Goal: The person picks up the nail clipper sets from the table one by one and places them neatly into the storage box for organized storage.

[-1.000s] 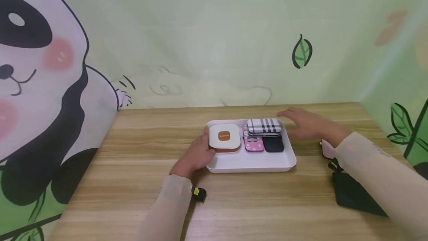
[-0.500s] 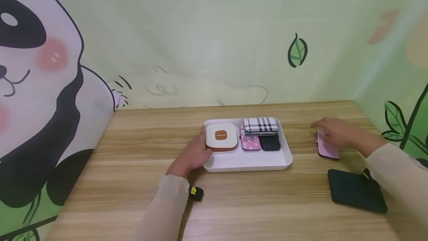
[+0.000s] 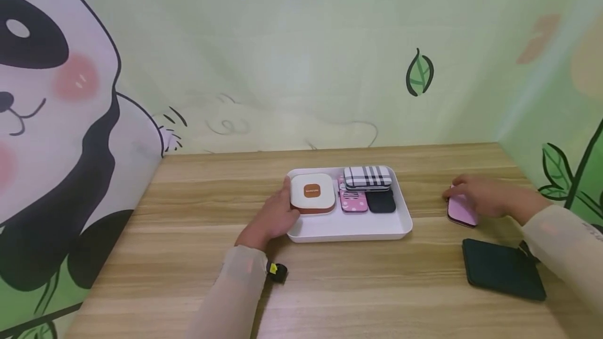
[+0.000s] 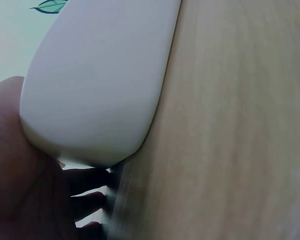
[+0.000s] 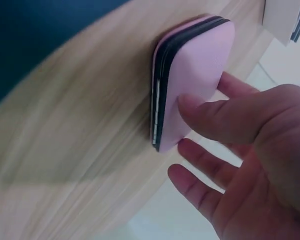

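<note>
At the right of the table, a pink flat case (image 3: 461, 211) with a black edge lies under my right hand (image 3: 485, 196). In the right wrist view, my thumb rests on the pink case (image 5: 200, 65) and the fingers reach its far edge, two lower ones apart from it. My left hand (image 3: 270, 218) holds the left side of a white tray (image 3: 348, 232). Seen from the left wrist, the tray's wall (image 4: 95, 90) lies against the palm, with fingertips below it. Inside the tray are a white-topped box (image 3: 312, 203), a polka-dot pink case (image 3: 353, 204), a plaid case (image 3: 367, 178) and a black case (image 3: 382, 202).
A dark green flat pouch (image 3: 501, 268) lies at the front right, close to the right sleeve. Behind the wooden table (image 3: 377, 286) stands a green wall (image 3: 306, 67) with panda and leaf pictures. The plaid case overlaps the two cases below it.
My right hand has moved from beside the tray's right rim out to the pink case, its fingers now drawn in around it. The left hand stays on the tray.
</note>
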Demonstrator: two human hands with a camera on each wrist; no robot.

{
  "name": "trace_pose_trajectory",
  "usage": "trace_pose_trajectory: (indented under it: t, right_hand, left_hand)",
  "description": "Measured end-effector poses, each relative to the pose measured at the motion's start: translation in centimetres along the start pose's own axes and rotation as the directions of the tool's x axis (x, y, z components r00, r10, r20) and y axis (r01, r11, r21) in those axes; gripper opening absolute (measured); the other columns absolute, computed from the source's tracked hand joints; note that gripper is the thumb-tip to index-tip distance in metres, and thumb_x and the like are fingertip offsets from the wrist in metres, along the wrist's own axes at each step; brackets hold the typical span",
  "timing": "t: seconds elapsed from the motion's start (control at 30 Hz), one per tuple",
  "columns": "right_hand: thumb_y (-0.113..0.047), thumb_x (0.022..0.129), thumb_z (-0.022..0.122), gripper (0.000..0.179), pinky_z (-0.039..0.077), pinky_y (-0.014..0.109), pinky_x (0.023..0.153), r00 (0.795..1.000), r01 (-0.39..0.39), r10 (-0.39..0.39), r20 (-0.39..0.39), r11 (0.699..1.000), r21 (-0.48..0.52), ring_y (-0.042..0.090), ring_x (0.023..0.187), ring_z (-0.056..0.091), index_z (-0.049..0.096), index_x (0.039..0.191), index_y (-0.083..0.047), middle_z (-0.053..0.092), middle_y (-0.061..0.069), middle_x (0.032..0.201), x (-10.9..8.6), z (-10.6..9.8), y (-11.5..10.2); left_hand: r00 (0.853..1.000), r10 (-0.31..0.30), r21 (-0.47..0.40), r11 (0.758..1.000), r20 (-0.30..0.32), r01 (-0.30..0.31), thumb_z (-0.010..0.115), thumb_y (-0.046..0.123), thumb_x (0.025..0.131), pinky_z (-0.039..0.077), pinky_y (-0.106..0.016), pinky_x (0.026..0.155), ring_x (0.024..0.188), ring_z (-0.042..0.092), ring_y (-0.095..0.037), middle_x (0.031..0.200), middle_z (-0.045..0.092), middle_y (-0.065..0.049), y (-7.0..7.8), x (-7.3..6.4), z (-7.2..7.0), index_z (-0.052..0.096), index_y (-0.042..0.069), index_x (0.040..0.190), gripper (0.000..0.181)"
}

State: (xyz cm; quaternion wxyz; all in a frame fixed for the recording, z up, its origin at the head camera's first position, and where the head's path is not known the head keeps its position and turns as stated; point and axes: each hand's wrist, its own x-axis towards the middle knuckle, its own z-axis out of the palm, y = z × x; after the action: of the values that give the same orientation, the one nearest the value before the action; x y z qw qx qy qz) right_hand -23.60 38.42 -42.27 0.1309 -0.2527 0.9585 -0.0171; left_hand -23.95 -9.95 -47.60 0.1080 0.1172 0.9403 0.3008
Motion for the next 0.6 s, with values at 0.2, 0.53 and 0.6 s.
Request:
trace_pose_trajectory:
  t: [0.2,0.53,0.6]
  right_hand:
    - [0.004,0.075,0.076,0.050,0.053,0.054,0.080,0.999,-0.052,0.052,-0.008,0.999,-0.001,0.037,0.095,0.061,0.067,0.122,-0.008,0.057,0.026,0.117,-0.2,-0.2,0.4]
    - [-0.008,0.079,0.080,0.043,0.048,0.059,0.093,1.000,0.002,-0.002,-0.004,1.000,0.030,0.041,0.109,0.061,0.064,0.118,0.003,0.067,0.019,0.115,0.0,0.2,1.5]
    - [-0.009,0.080,0.080,0.043,0.047,0.059,0.093,1.000,-0.005,0.005,0.004,0.999,0.038,0.041,0.110,0.061,0.064,0.119,0.002,0.066,0.020,0.116,0.0,0.2,1.6]
  left_hand:
    - [1.000,-0.015,0.007,1.000,0.009,0.015,0.047,0.026,0.096,0.017,-0.045,0.124,0.153,0.018,-0.029,0.167,0.016,-0.012,0.2,0.0,0.0,-0.005,0.007,0.160,0.085]
    - [1.000,-0.024,0.007,1.000,0.011,0.024,0.047,0.026,0.097,0.013,-0.045,0.125,0.154,0.017,-0.028,0.167,0.015,-0.011,0.1,0.2,0.2,-0.006,0.008,0.160,0.085]
    - [1.000,-0.027,0.001,1.000,0.011,0.027,0.047,0.026,0.097,0.013,-0.045,0.125,0.154,0.016,-0.028,0.167,0.015,-0.011,0.0,0.2,0.2,-0.007,0.008,0.160,0.085]
